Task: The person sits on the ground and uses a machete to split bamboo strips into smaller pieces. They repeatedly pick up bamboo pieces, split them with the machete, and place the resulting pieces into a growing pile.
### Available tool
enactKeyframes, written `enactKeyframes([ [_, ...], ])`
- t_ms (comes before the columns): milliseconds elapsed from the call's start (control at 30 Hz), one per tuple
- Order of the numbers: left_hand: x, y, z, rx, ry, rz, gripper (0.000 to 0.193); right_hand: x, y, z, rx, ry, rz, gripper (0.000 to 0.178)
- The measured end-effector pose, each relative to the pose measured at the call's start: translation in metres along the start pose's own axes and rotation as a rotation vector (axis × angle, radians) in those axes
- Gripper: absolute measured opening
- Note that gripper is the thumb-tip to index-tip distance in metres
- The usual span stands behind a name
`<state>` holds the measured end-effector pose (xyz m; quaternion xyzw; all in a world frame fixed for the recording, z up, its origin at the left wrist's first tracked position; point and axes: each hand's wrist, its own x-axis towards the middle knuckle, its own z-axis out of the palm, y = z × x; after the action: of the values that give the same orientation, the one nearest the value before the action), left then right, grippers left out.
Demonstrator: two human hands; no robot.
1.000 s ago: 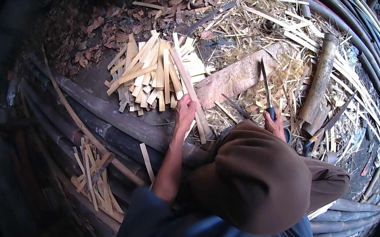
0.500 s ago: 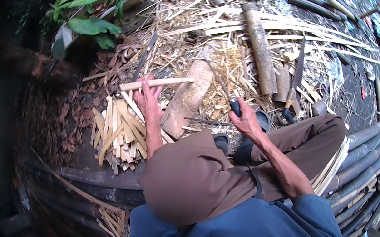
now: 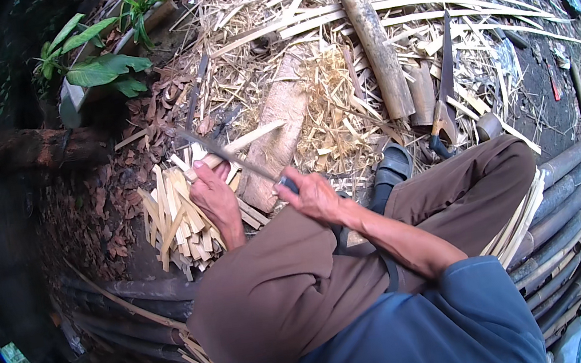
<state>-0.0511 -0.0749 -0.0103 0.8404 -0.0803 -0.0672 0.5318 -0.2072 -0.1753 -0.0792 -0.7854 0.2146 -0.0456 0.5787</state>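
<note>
My left hand (image 3: 215, 200) is closed on a pale flat bamboo strip (image 3: 253, 137), which slants up to the right over a wooden chopping log (image 3: 284, 112). In my right hand (image 3: 318, 198) is the dark handle of a long knife (image 3: 234, 155). Its narrow blade points up and left, crossing over the strip just beyond my left fingers. Whether blade and strip touch I cannot tell. Beside my left hand lies a pile of short bamboo strips (image 3: 177, 222).
Shavings (image 3: 335, 109) cover the ground right of the log. Beyond them lie a thick bamboo section (image 3: 377, 49), a handsaw (image 3: 446, 73) and long split strips (image 3: 421, 1). Another dark blade (image 3: 198, 89) rests past the pile. Bamboo poles (image 3: 562, 182) flank my right; a leafy plant (image 3: 100, 71) stands far left.
My right hand has swung the knife left, from beside the log to across the strip. My left hand has drawn the strip nearer and tilted it; its fingers have closed round it. The view has shifted.
</note>
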Motion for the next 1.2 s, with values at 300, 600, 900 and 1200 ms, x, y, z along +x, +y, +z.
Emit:
enactKeyframes([
  [300, 0.010, -0.001, 0.002, 0.077, 0.021, 0.111, 0.062, 0.001, -0.012, -0.005, -0.007, 0.028, -0.106, 0.036],
  [600, 0.006, 0.005, 0.016, -0.033, 0.035, 0.128, 0.061, 0.013, 0.047, -0.012, -0.138, 0.061, 0.216, 0.046],
  [900, 0.012, 0.006, 0.017, 0.036, 0.035, 0.111, 0.056, -0.001, 0.077, -0.010, -0.127, 0.239, 0.249, 0.044],
  [1200, 0.018, 0.006, 0.023, -0.150, 0.048, 0.114, 0.043, -0.002, 0.126, -0.013, -0.040, 0.199, 0.385, 0.050],
])
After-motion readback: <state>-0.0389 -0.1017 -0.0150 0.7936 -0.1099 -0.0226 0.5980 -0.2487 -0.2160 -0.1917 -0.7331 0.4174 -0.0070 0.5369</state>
